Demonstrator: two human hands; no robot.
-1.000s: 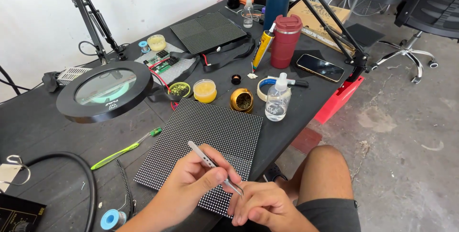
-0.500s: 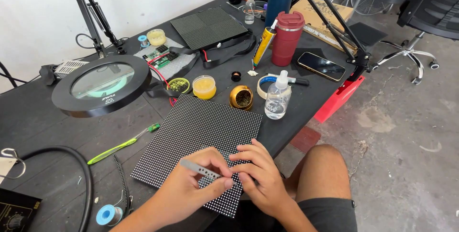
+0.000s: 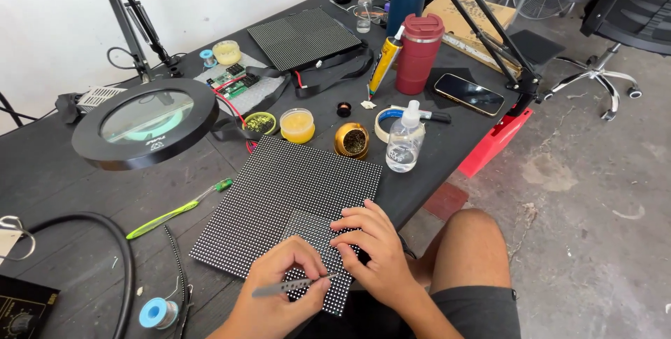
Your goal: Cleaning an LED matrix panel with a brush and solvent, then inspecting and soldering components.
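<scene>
Metal tweezers (image 3: pixel 290 285): pinched in left hand (image 3: pixel 279 290), tips at near edge of black LED matrix panel (image 3: pixel 293 199) on dark surface (image 3: pixel 70 192). Right hand (image 3: pixel 370 248): fingers curled, fingertips pressing panel, holding nothing. Round magnifier lamp (image 3: pixel 145 121), green screwdriver (image 3: pixel 178 208) lie left.
</scene>
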